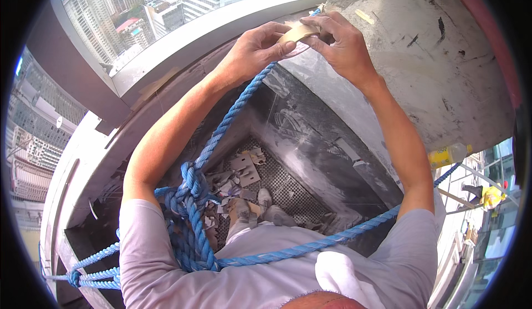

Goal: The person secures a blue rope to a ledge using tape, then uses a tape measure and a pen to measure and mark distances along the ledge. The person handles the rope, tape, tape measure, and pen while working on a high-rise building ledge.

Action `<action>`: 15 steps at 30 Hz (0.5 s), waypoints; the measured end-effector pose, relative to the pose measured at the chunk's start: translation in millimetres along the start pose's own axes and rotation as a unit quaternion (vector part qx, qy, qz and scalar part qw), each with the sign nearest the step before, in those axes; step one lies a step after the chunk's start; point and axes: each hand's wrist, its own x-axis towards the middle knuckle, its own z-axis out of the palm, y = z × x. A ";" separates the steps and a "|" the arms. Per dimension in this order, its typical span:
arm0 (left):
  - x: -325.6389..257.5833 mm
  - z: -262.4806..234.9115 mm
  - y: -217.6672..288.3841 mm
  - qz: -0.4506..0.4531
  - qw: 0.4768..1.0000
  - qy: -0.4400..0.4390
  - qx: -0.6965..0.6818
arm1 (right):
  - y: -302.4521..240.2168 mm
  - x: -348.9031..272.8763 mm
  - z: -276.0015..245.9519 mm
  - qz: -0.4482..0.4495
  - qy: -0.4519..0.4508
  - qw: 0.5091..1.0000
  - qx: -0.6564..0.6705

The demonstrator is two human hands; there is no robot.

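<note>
Both hands are raised in front of me at the top centre, pinching a cream-coloured roll of tape (300, 33) between them. My left hand (256, 48) grips its near left side with thumb and fingers. At the opposite side, my right hand (346, 44) holds it with thumb and fingertips, partly hiding it. A thick blue rope (231, 114) passes just beneath the hands and slants down to a bulky knot (191, 190) by my left upper arm. Another length of blue rope (310, 247) crosses in front of my body to the right.
Right of my hands lies a scuffed grey concrete ledge (421, 70), with a yellow-labelled plastic bottle (450, 155) at its edge. A pale window frame (183, 34) borders a high drop over city buildings. Broken debris (244, 170) litters the perforated floor (291, 190). Far below right, a person in yellow (492, 196).
</note>
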 end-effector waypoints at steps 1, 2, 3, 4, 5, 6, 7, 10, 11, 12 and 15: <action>-1.5 9.1 -2.4 0.004 1.000 -0.011 -0.004 | 6.6 -8.0 -4.3 -0.008 -0.005 1.000 -0.008; -4.3 8.4 -10.5 0.006 1.000 -0.012 -0.024 | -0.7 -9.9 -7.0 0.011 -0.022 1.000 -0.010; -8.5 7.7 -26.4 0.008 0.999 -0.012 -0.043 | -13.1 -13.8 -12.2 0.028 -0.040 0.999 -0.011; -11.7 8.2 -40.1 0.012 0.998 -0.014 -0.064 | -20.8 -16.9 -16.5 0.047 -0.058 0.997 -0.015; -14.3 12.4 -48.4 0.007 0.995 -0.023 -0.094 | -18.8 -21.8 -19.9 0.054 -0.059 0.997 -0.020; -17.0 14.4 -55.9 0.001 0.995 -0.034 -0.095 | -14.1 -28.5 -23.6 0.060 -0.060 0.996 -0.026; -20.6 17.5 -58.6 -0.005 0.994 -0.046 -0.097 | -10.3 -35.6 -26.0 0.068 -0.061 0.995 -0.031; -26.6 22.9 -62.1 -0.020 0.988 -0.085 -0.128 | -7.4 -53.3 -28.5 0.073 -0.075 0.995 0.004; -27.5 23.0 -61.1 -0.022 0.986 -0.097 -0.132 | -7.7 -57.6 -27.2 0.087 -0.083 0.993 0.017; -28.3 23.5 -60.6 -0.023 0.984 -0.107 -0.137 | -8.4 -61.4 -24.8 0.102 -0.092 0.990 0.031; -32.2 25.9 -62.0 -0.016 0.984 -0.123 -0.124 | 0.7 -71.7 -17.9 0.118 -0.085 0.988 0.057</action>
